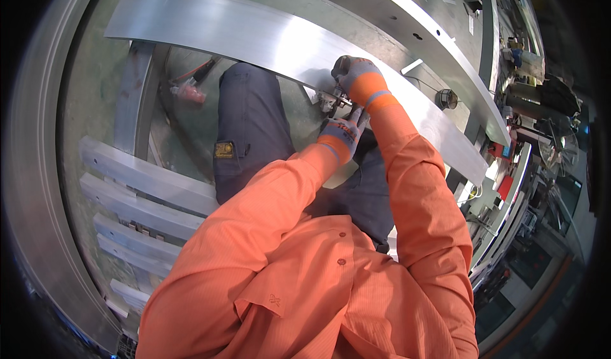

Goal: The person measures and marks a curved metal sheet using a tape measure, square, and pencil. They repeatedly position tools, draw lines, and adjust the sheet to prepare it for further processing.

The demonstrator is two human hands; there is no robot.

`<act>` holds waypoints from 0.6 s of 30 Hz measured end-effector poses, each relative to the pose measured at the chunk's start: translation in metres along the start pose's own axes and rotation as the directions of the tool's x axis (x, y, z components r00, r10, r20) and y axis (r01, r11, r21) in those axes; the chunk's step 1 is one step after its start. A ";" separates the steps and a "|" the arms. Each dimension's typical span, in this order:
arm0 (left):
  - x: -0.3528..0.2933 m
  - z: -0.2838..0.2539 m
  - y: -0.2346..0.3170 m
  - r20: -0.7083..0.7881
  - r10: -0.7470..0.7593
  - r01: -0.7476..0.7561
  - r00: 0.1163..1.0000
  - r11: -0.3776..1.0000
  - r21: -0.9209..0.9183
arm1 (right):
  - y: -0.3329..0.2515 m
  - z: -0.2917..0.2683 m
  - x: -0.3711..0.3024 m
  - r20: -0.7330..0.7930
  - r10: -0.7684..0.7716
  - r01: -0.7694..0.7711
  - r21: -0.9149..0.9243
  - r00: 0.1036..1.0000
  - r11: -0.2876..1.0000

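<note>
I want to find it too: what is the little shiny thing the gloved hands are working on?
Follow the long curved metal beam to its lower edge, where both hands meet. Between the right hand and the left hand sits a small silvery fitting, the only knobbly piece against smooth metal.

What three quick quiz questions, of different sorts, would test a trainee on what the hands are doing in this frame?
1. True or false: both hands wear grey gloves with orange cuffs.
2. Which hand is farther up the picture, on the long metal beam? A. left hand B. right hand
3. Fill in: the small metal fitting sits at the beam's lower ____.

Key
1. True: the left hand and the right hand are both gloved that way.
2. B: the right hand rests on the beam, with the left hand just below the fitting.
3. Edge.
</note>
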State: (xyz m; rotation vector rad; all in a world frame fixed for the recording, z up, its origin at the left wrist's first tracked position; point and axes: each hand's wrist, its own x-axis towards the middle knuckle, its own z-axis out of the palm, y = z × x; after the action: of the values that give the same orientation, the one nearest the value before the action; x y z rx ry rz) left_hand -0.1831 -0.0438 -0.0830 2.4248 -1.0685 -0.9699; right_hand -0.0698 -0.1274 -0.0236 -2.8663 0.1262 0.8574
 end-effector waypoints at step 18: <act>0.002 0.004 0.001 -0.073 -0.018 0.020 0.997 0.999 0.028 | 0.020 0.004 0.015 -0.069 0.151 -0.144 0.097 0.986 0.985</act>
State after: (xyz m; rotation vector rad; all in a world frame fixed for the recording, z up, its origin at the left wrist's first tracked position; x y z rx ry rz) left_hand -0.1855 -0.0463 -0.0863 2.4772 -1.0429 -0.8709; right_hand -0.0620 -0.1470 -0.0371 -2.8316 0.3816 0.7455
